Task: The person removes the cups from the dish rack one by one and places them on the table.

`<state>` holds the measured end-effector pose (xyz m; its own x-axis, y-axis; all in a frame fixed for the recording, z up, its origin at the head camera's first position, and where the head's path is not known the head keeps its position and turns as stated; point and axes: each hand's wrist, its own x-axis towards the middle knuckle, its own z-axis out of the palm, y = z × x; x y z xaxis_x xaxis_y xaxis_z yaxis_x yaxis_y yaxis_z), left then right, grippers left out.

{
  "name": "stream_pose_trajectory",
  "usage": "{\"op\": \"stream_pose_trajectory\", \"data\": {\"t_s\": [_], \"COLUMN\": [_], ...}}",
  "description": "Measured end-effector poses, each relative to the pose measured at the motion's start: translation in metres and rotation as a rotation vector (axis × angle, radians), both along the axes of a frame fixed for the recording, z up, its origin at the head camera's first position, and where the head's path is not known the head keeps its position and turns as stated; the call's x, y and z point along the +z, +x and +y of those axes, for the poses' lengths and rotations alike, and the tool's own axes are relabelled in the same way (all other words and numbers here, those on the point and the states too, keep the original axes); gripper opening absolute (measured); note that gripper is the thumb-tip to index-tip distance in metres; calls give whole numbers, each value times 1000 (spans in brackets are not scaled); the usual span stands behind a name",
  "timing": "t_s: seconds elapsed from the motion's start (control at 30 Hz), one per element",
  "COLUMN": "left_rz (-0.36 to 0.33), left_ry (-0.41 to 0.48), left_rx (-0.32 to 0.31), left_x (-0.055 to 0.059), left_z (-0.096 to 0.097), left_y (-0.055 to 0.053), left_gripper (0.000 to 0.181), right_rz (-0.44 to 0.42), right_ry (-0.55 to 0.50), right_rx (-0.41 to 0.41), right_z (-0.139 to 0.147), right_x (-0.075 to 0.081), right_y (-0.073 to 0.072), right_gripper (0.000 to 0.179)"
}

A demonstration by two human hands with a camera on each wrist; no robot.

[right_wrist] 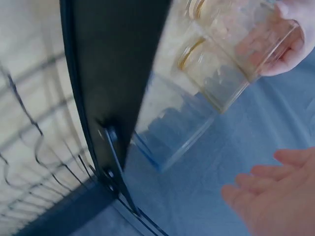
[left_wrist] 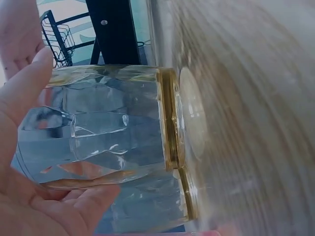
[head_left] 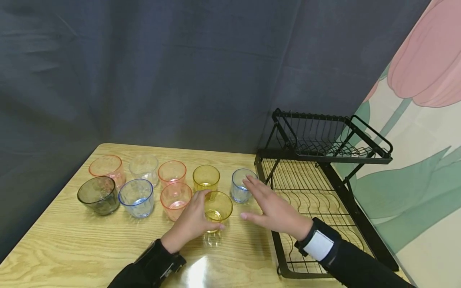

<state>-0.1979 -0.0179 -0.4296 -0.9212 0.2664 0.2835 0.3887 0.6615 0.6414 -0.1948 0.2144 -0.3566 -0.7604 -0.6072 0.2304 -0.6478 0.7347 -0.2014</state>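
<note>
My left hand (head_left: 192,220) grips a yellow glass (head_left: 221,210), with the thumb on its near side and fingers on its far side. In the left wrist view this glass (left_wrist: 98,118) has its thick amber base close to the tabletop; whether it touches is unclear. Behind it stands a second yellow glass (head_left: 206,177). My right hand (head_left: 281,212) is held in the air, fingers extended and holding nothing. Its fingertips overlap a pale blue glass (head_left: 239,192) in the head view. The right wrist view shows that hand (right_wrist: 280,191) apart from the blue glass (right_wrist: 172,130).
More glasses stand leftward: pink ones (head_left: 173,205), a blue-rimmed one (head_left: 138,200), a clear one (head_left: 144,165) and a smoky grey one (head_left: 100,197). A black two-tier dish rack (head_left: 284,269) stands at the right, beneath my right forearm. A dark curtain (head_left: 162,80) hangs behind the table.
</note>
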Motion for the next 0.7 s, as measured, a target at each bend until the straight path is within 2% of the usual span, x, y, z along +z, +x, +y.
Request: {"op": "stream_pose_trajectory", "data": {"t_s": [0.13, 0.27, 0.37, 0.47, 0.57, 0.7], "left_rz": [-30, -49, -33, 7, 76, 185], "left_ry": [20, 28, 22, -10, -47, -86], "left_rx": [6, 29, 34, 46, 63, 82], "left_x": [-3, -6, -7, -7, -5, 4], "left_z": [1, 4, 7, 9, 13, 16], "left_y": [-2, -3, -4, -5, -5, -3], "left_gripper": [103, 103, 105, 107, 107, 106], "right_rz": [117, 149, 157, 176, 203, 203], "right_ry": [61, 84, 108, 141, 170, 177], "right_rx": [-21, -70, -99, -109, -121, -163], "right_z": [-3, -5, -5, -3, -3, -9], "right_x": [5, 7, 8, 9, 15, 26], "right_y": [-9, -17, -25, -36, -52, -72], "right_gripper": [89, 92, 94, 95, 95, 94]}}
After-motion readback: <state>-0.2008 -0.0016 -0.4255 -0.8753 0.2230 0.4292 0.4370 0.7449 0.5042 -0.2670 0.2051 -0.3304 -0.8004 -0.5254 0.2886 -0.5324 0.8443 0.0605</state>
